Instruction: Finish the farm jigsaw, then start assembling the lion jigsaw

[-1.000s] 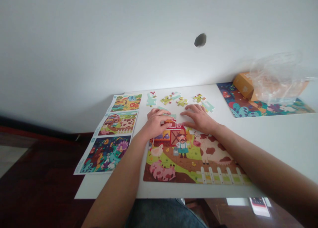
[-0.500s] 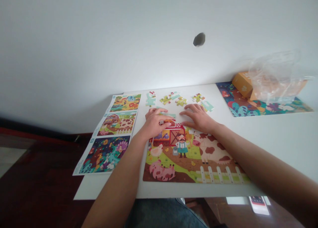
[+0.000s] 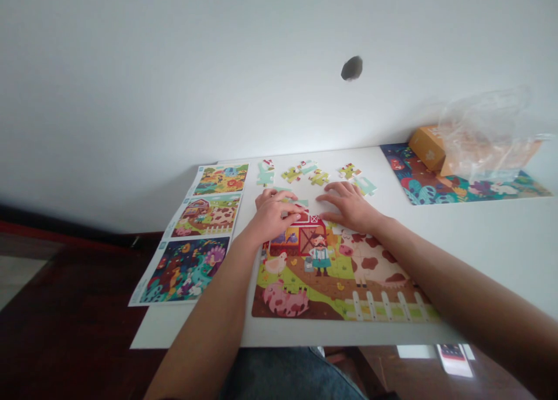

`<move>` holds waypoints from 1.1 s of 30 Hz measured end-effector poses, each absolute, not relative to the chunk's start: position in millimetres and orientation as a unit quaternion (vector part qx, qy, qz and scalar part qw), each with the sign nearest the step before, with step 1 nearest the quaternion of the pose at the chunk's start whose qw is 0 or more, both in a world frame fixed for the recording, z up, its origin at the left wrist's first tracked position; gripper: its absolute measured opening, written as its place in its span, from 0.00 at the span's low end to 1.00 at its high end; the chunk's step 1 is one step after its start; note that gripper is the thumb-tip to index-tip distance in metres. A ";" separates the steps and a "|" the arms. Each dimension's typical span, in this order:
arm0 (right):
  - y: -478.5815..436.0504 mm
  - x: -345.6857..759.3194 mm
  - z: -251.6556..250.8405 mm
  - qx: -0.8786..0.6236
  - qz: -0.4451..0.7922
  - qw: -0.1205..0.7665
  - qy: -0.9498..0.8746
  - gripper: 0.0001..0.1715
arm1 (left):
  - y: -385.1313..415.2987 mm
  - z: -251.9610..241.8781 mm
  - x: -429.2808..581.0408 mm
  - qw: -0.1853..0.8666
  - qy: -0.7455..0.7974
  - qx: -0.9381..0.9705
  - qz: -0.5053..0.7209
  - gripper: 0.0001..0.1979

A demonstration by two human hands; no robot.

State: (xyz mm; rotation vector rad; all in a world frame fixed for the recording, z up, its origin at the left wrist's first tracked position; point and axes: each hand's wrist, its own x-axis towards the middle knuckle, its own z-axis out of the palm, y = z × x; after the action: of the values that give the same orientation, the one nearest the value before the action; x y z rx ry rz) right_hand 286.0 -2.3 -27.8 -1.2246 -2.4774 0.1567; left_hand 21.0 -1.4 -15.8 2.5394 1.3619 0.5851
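A farm jigsaw puzzle (image 3: 331, 289) lies on the white table (image 3: 501, 254), showing a barn, a farmer, a cow and pigs. My left hand (image 3: 274, 217) is at the puzzle's upper edge above the barn, with thumb and fingers closed on a jigsaw piece (image 3: 297, 207). The piece is mostly hidden. My right hand (image 3: 346, 207) rests with its fingers spread on the table, just above the cow and holding nothing. Beyond both hands are several loose jigsaw pieces (image 3: 319, 178) with pale green backs or colored fronts.
A printed sheet of three puzzle pictures (image 3: 196, 254) lies along the table's left side. At the far right are another puzzle picture (image 3: 429, 188), an orange cardboard box (image 3: 426, 156) and a clear plastic bag (image 3: 483, 138). The wall stands behind; a wooden floor lies left.
My left hand has shifted slightly over the top of the barn, moving its piece a little. My right hand and the loose pieces stay nearly where they were.
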 end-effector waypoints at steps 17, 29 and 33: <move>-3.9 282.8 -28.5 -0.437 0.050 0.183 -0.879 0.26 | 2.2 -18.3 14.8 0.077 0.468 0.854 0.215 0.09; -2.1 282.1 -23.9 -0.442 0.084 0.247 -0.858 0.17 | 6.1 -20.0 11.4 0.046 0.490 0.832 0.255 0.09; 1.0 284.4 -25.8 -0.465 0.081 0.269 -0.840 0.15 | 12.7 -20.1 10.3 0.029 0.550 0.771 0.319 0.10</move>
State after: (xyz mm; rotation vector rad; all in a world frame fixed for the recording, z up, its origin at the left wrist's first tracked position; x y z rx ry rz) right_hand 284.4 1.0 -25.8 -1.2534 -2.2646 0.2175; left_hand 10.3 12.7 -20.1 2.3787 1.6964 0.9846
